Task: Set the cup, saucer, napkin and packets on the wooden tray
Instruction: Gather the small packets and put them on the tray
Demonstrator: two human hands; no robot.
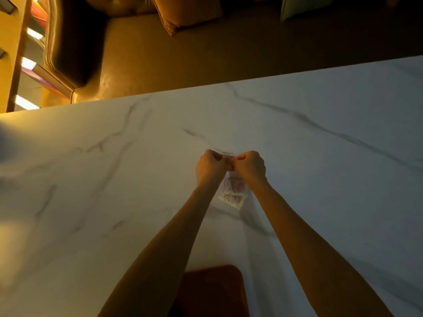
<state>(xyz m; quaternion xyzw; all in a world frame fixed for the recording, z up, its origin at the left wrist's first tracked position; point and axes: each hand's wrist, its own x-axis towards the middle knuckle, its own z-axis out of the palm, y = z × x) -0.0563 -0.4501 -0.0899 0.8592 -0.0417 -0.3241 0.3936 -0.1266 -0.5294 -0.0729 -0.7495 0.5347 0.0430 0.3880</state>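
Packets (pixel 233 191): we see several small paper sachets lying on the marble table (pixel 91 179), right of centre, between our two forearms.
Left hand (pixel 209 168): curled into a fist, fingertips pinching the left edge of one packet raised above the others.
Held packet (pixel 229 156): gripped from both sides; its print is too blurred to read.
Right hand (pixel 250 167): likewise closed, pinching the right edge of the same packet.
Near edge: we see a rounded brown wooden surface (pixel 212 289) below the forearms; we judge it may be the tray or a chair seat, and cannot tell which.
Progress: we judge the task early. No packet is on a tray; cup, saucer and napkin are out of view.
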